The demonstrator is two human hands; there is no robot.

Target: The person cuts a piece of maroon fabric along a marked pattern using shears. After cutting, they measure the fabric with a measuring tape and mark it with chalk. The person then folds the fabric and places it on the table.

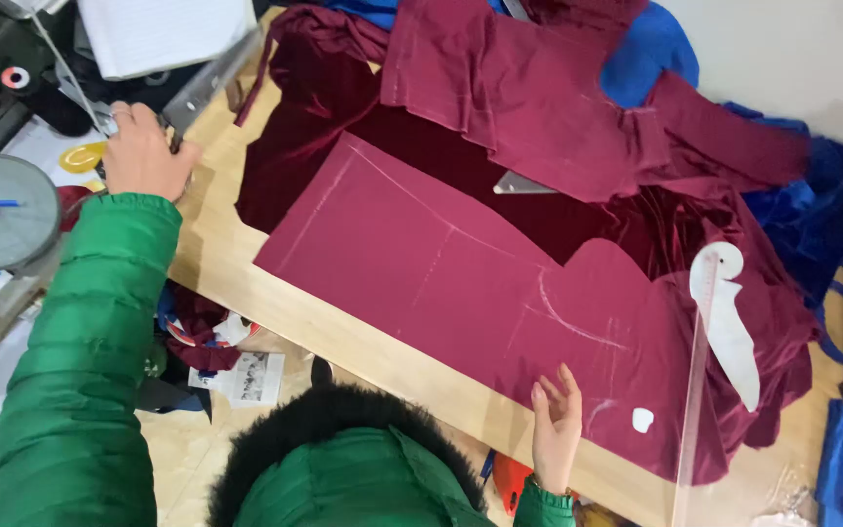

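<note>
Holding the dark red cloth flat at the near edge of the table, my right hand lies open, palm down, fingers spread, gripping nothing. My left hand reaches past the far left corner of the table and closes around something among the clutter there; what it grasps I cannot tell. Item, cloth: marked with pale chalk lines, cut piece lying flat, more of the same cloth heaped toward the far edge over blue cloth. Item, clear ruler: long, laid across the right end of the cloth. Item, white curved template: just beside the ruler. Item, white chalk: small, near my right hand. To do this well, I judge the right palm should press evenly so the marked lines do not shift. Item, printed paper leaflet: white, rectangular, lying below the table's near edge. Item, white lined sheet: beyond the far left corner. Item, grey round disc: left of the table.
</note>
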